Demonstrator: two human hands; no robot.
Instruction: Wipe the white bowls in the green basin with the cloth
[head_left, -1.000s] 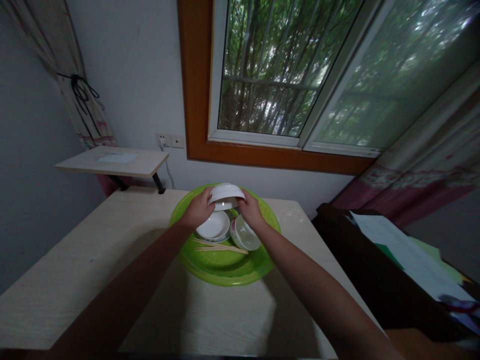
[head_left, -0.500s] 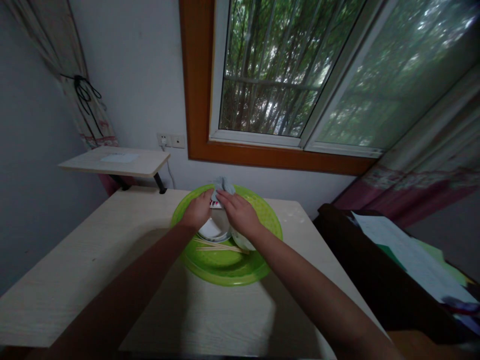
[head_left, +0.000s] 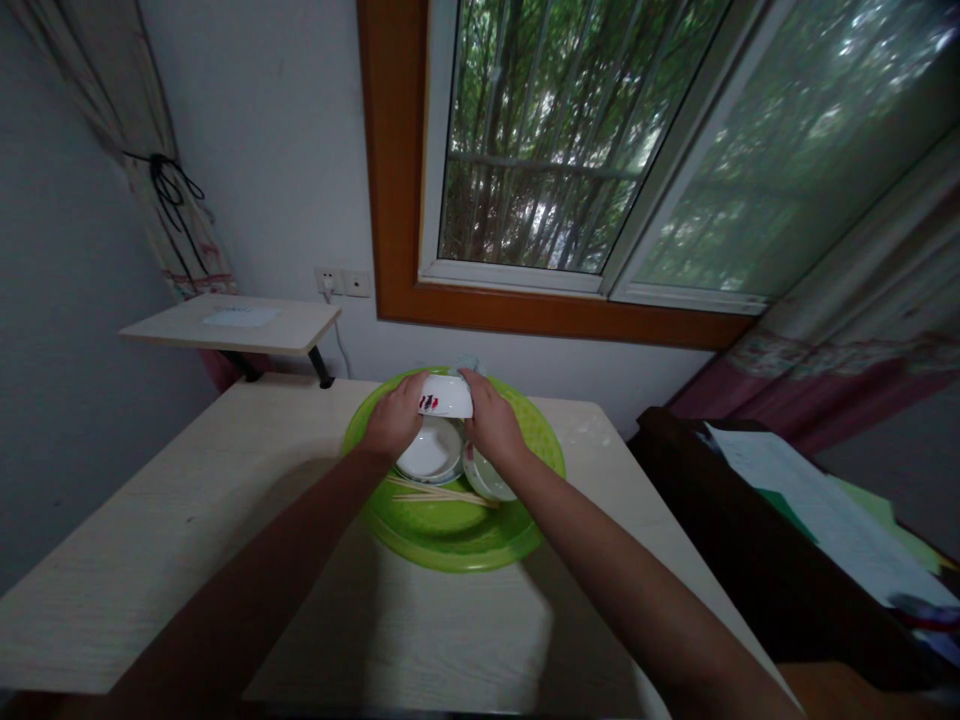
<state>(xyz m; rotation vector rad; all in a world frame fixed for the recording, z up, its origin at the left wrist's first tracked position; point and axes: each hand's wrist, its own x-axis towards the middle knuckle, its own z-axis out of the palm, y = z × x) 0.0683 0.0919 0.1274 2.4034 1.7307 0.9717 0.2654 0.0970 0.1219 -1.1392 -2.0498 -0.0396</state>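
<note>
A white bowl [head_left: 447,398] with small red and dark figures on its side is held up over a green basin [head_left: 457,555]. My left hand [head_left: 396,415] is closed on the bowl's left side. At its other side, my right hand [head_left: 489,408] grips a light grey-blue cloth [head_left: 466,364] against the bowl; most of the cloth is hidden behind them. Below, a stack of white dishes [head_left: 429,448] sits in the basin. Beside the stack a second bowl [head_left: 486,476] lies tilted, partly covered by my right hand. Several wooden chopsticks [head_left: 442,493] lie in front of them.
The basin stands on a pale wooden table [head_left: 300,590]. A small raised shelf [head_left: 277,335] with a paper on it is at the back left. Behind are a wall socket [head_left: 328,281] and a window. Papers [head_left: 795,490] lie on a dark surface at the right.
The bowl has turned from underside-up tilt to showing its figured side. My right hand came across its front with the cloth, then moved back to the right side. The dishes and chopsticks stay put.
</note>
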